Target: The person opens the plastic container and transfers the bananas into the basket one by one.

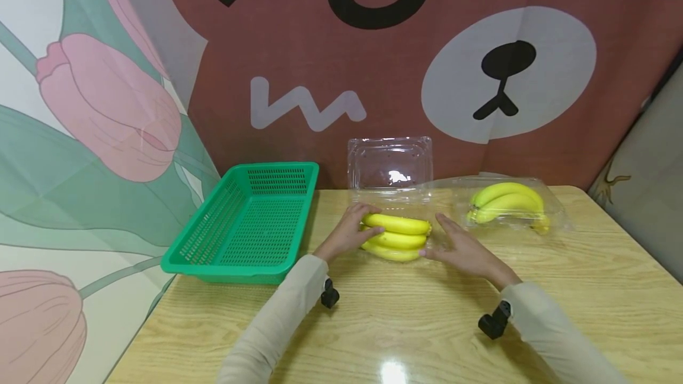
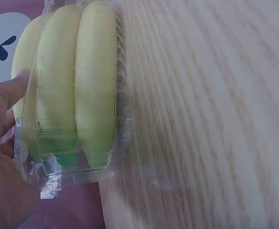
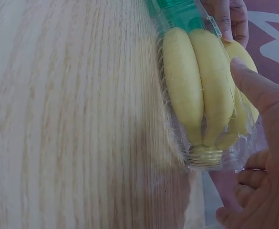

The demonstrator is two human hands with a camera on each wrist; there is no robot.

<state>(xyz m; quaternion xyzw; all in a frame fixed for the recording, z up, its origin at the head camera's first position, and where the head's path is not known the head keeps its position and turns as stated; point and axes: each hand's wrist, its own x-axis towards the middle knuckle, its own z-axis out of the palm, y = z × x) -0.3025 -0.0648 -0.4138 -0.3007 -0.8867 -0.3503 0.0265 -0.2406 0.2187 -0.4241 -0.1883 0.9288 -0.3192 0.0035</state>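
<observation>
A bunch of yellow bananas (image 1: 397,239) lies in the base of a clear plastic clamshell box (image 2: 29,162), whose lid (image 1: 389,165) stands raised behind it. My left hand (image 1: 349,231) is at the bunch's left end, its thumb and fingers on either side of the upper banana (image 3: 242,55). At the other end, my right hand (image 1: 466,249) is spread. Its thumb (image 3: 253,81) lies close to the bananas along the box rim; whether it touches is unclear. The remaining right fingers are beside the box end.
Left of the box stands a green perforated plastic basket (image 1: 240,271). On the right, a second clear box (image 1: 557,215) holds another bunch of bananas (image 1: 507,201). All rest on a wooden table (image 1: 427,325), with a printed cloth (image 1: 299,34) hanging behind.
</observation>
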